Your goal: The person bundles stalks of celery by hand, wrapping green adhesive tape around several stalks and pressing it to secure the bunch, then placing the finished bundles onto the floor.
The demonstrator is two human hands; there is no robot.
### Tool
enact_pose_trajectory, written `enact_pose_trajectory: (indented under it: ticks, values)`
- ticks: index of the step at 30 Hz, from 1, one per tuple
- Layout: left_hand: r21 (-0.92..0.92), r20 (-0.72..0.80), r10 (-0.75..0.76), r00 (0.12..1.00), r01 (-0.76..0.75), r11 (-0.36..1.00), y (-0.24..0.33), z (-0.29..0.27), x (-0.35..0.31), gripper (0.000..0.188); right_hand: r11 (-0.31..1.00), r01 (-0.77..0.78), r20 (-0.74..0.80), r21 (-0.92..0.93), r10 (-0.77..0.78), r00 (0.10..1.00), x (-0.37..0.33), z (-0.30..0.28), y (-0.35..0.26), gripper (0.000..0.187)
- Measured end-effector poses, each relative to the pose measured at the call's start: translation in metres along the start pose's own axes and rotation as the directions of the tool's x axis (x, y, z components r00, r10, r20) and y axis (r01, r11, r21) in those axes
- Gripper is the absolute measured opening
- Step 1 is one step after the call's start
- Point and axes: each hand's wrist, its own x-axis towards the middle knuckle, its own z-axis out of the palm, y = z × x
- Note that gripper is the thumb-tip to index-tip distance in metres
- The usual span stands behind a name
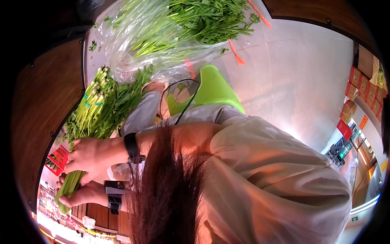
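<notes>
My left hand (87, 195) is closed round a bunch of celery stalks (69, 185), the thumb across the front and the fingers behind. Just above it, my right hand (91, 156) curls its fingers over the other end of the same bunch. Part of the bunch is hidden under this hand. Beyond my right hand lies a pile of leafy celery (109, 112). Tied bundles (95, 93) with pale root ends rest on it, bound with blue-green bands.
Loose celery (215, 20) lies on the floor beside a large clear plastic bag (130, 57) of it. A green plastic stool (217, 87) stands by my legs. Orange-red strips (236, 53) lie on the floor. A red basket (60, 158) is near my right hand.
</notes>
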Motion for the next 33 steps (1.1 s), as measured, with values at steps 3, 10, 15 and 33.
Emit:
enact_pose_trajectory:
  ticks: [3,10,15,33]
  values:
    - [0.032,-0.06,0.017,0.998,-0.015,0.999,0.015,0.002,0.001,0.047,1.0,-0.022,0.121,-0.002,0.022,0.992,-0.006,0.002,0.008,0.055]
    - [0.158,0.085,0.125,0.989,-0.137,0.978,0.033,0.009,-0.038,0.06,1.0,-0.021,0.19,-0.007,0.022,0.982,-0.009,-0.001,-0.007,0.047]
    - [0.221,-0.005,0.202,0.979,-0.196,0.955,0.043,0.026,-0.053,0.056,0.997,0.02,0.169,-0.068,-0.008,0.986,-0.011,-0.007,-0.026,0.041]
    - [0.434,-0.005,0.523,0.852,-0.47,0.769,0.045,0.022,-0.031,0.034,0.987,0.096,0.134,-0.131,-0.078,0.988,-0.013,-0.017,-0.022,0.041]
